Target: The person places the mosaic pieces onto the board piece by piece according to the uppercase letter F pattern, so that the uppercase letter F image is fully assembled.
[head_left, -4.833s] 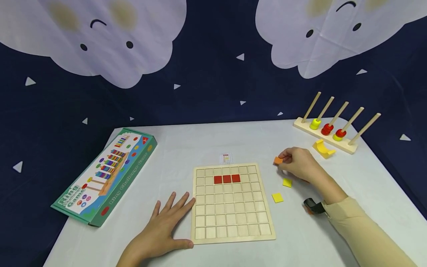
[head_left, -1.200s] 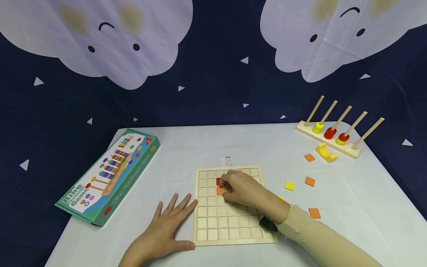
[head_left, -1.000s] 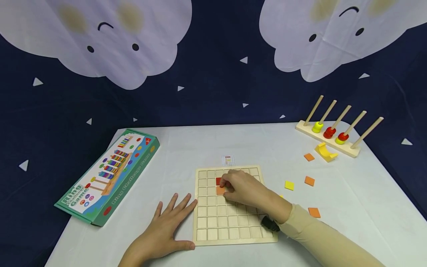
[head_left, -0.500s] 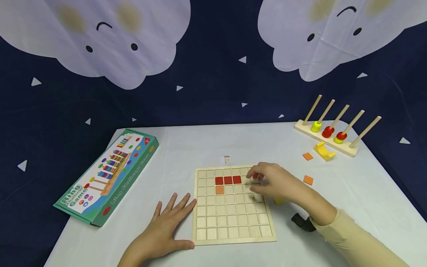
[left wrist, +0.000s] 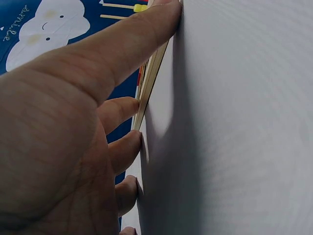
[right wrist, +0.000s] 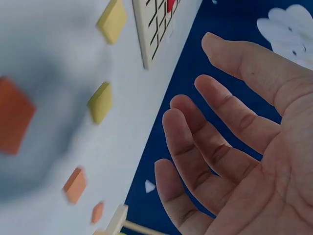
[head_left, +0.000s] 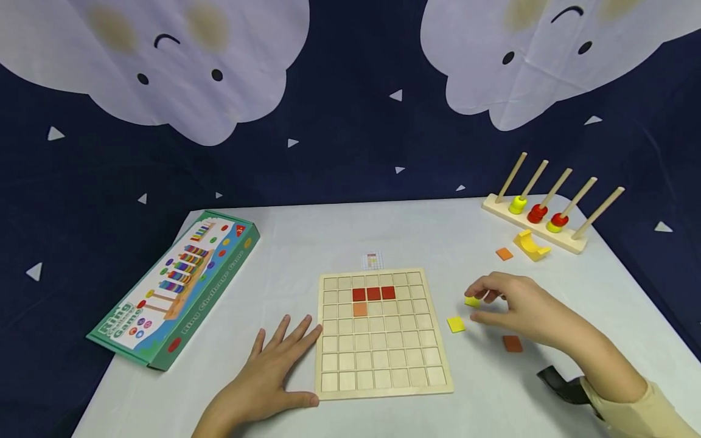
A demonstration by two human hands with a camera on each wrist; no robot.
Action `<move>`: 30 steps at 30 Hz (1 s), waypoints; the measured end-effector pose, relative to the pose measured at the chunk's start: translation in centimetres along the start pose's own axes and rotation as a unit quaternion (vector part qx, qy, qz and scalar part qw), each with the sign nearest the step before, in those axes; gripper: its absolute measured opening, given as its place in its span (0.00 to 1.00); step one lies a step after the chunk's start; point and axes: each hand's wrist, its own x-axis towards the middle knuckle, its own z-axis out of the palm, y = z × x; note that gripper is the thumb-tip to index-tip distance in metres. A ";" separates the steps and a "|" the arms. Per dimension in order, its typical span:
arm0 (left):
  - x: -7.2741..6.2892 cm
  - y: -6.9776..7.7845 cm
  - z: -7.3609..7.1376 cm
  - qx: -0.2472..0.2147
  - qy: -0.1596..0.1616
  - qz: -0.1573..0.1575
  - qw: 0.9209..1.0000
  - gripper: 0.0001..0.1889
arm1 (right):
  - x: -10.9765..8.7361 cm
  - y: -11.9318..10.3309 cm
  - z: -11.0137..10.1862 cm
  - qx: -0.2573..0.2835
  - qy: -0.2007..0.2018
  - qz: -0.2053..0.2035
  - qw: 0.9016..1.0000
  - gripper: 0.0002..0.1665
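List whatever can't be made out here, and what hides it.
Head view: pattern on the small white printed card, too small to read.
Head view: middle one of three orange square tiles, hidden behind the right hand.
Right wrist view: nearest orange tile, blurred and cut off by the left edge.
Left wrist view: squares of the pale wooden grid board, seen nearly edge-on.

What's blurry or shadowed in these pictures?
Head view: mostly crisp, with a soft shadow on the table near the right hand; left wrist view: a dark shadow band beside the left hand; right wrist view: the yellow tiles and the orange tile at the left edge look blurred, the right hand sharper.
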 end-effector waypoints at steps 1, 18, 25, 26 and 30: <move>0.0 0.0 0.0 0.000 0.001 0.000 1.000 0.59 | -0.4 0.4 0.0 -0.002 0.000 0.007 1.000 0.21; 0.0 -0.3 0.2 0.000 0.004 0.001 1.000 0.59 | -6.5 7.6 1.2 0.029 -0.025 0.081 0.996 0.28; 0.0 -0.3 0.2 -0.001 0.002 0.000 1.000 0.59 | -8.0 9.0 2.3 0.049 -0.008 0.084 0.995 0.29; 0.0 -0.3 0.3 -0.001 0.002 -0.001 1.000 0.59 | -8.1 9.1 2.4 0.053 -0.007 0.086 0.995 0.29; 0.1 -0.3 0.3 -0.002 0.004 0.005 1.000 0.59 | -8.4 9.0 2.6 0.057 -0.014 0.097 0.994 0.29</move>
